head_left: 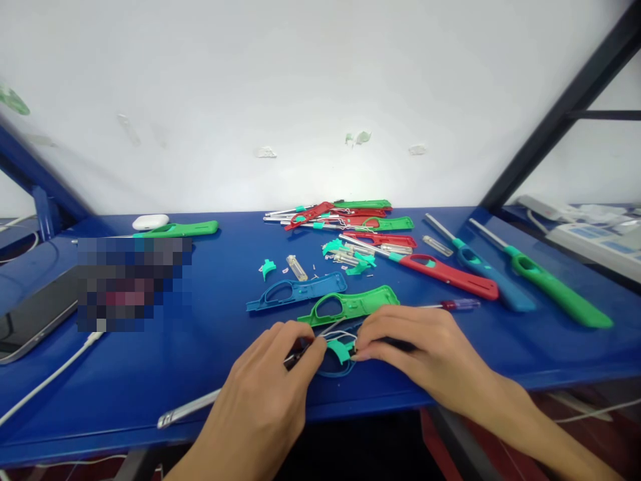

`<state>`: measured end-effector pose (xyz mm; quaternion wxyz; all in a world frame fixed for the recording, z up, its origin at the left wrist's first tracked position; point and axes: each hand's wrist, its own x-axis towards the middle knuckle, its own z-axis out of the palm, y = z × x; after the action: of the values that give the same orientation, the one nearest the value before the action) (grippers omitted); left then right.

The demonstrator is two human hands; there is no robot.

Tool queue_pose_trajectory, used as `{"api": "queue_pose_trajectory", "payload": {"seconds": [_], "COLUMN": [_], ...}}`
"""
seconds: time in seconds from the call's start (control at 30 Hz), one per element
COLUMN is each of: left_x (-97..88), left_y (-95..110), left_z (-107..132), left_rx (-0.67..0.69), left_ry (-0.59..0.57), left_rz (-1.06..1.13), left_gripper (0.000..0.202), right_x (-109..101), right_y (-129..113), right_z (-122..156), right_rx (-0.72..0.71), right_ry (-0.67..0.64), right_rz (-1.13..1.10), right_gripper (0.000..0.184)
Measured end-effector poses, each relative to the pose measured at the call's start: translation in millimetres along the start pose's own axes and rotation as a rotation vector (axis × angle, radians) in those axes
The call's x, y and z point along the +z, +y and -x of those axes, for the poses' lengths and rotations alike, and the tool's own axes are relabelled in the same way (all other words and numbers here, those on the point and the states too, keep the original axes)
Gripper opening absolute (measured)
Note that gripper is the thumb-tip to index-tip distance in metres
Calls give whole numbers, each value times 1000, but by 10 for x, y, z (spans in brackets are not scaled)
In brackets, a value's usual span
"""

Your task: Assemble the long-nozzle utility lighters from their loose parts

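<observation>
Left hand [273, 374]: fingers curled, pinching the near end of an opened blue lighter shell [333, 369] at the front edge of the blue counter [210, 334]. Right hand [415, 351]: fingers bent, pressing down on the same shell from the other side. Teal trigger piece [342, 349]: between the two hands' fingertips, with thin white wires beside it. Metal nozzle tube [187, 408]: runs out beneath the left hand. Green half-shell [350, 304]: just beyond the hands. Blue half-shell [295, 292]: beyond it. Small screwdriver [458, 305]: just past the right hand. Assembled lighters, red [451, 274], blue [488, 274], green [555, 288]: farther out past the right hand.
</observation>
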<state>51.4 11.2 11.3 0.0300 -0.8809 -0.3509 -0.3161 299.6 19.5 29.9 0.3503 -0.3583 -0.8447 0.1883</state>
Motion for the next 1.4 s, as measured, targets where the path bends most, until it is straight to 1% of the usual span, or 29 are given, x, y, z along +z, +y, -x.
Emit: {"api": "queue_pose_trajectory", "payload": {"seconds": [0.1,0.27,0.4,0.57,0.63,0.7,0.77,0.87,0.97,1.03,1.1,1.23,1.4], "left_x": [-1,-6,-27,-73,-90,-100,-101,-92,-80,-75,-74,-68,-54], "left_y": [-6,-3,0,-13,-18,-19,-13,1,16,28,37,38,23], "left_z": [-1,-4,-23,-40,-34,-37,-62,-122,-163,-167,-162,-150,-138], "left_rx": [33,45,85,140,148,162,175,189,202,203,193,178,178], "left_ry": [3,36,21,-66,-107,-115,-85,-36,-19,-14,-13,-25,-58], "left_rz": [-22,-21,-10,44,50,36,20,19,14,2,-10,-4,11], "left_gripper": [50,43,44,51,53,52,47,42,43,42,39,41,38], "right_x": [17,-38,-87,-91,-87,-89,-105,-162,-243,-288,-318,-341,-350], "right_y": [9,19,19,-11,-26,-35,-32,-8,24,32,23,-26,-49], "right_z": [19,84,123,80,47,14,-23,-106,-228,-314,-388,-484,-534], "right_rx": [-20,0,80,150,212,293,350,340,292,307,349,396,356], "right_ry": [18,-4,-24,-21,-25,-31,-49,-126,-251,-347,-413,-466,-549], "right_rz": [0,-45,-88,-129,-159,-185,-218,-262,-261,-271,-286,-235,-250], "right_gripper": [9,13,15,12,7,5,8,11,13,13,12,14,18]}}
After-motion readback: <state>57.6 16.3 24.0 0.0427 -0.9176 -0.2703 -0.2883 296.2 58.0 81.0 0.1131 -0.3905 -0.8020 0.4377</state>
